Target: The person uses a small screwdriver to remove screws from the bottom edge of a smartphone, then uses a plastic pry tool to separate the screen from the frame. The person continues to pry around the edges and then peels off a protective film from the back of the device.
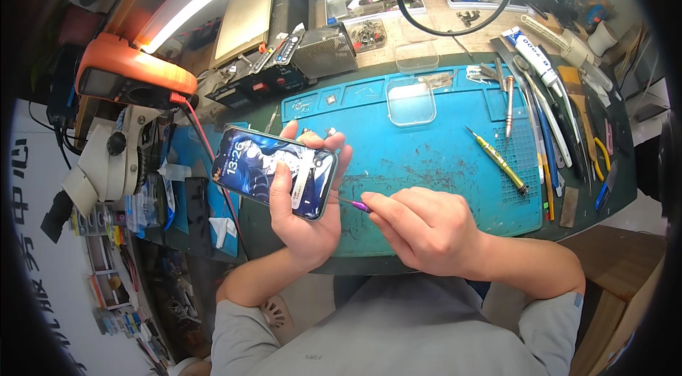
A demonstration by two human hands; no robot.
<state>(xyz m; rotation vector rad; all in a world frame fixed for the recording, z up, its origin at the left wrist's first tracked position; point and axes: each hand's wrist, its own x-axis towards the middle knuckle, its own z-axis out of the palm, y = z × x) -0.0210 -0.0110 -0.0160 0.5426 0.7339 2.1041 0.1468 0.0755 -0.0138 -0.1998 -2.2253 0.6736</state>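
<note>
We take the blue mat [433, 170] on the bench as our landmark. Over its left edge, our left hand [307, 223] is clamped on a phone [252, 171], the thumb bent across the lit screen and the fingers wrapped round the far side. The phone lies tilted in our grip, screen up, most of it out past the mat's left edge.

Over the mat's near edge, our right hand [435, 230] pinches a purple-handled screwdriver [362, 205] between thumb and forefinger. Its thin shaft points left to the phone's lower end; we cannot tell whether the tip touches. Our two hands are near each other but apart.

On the mat's right part we see a yellow-green screwdriver [497, 160] lying aslant, and at its far edge a clear plastic case [410, 109]. Right of the mat lie a white-and-blue tube [531, 55] and yellow-handled pliers [603, 158]. Left of the mat is an orange meter [142, 70] with a red lead; beyond the far edge, a box of small parts [368, 35].
</note>
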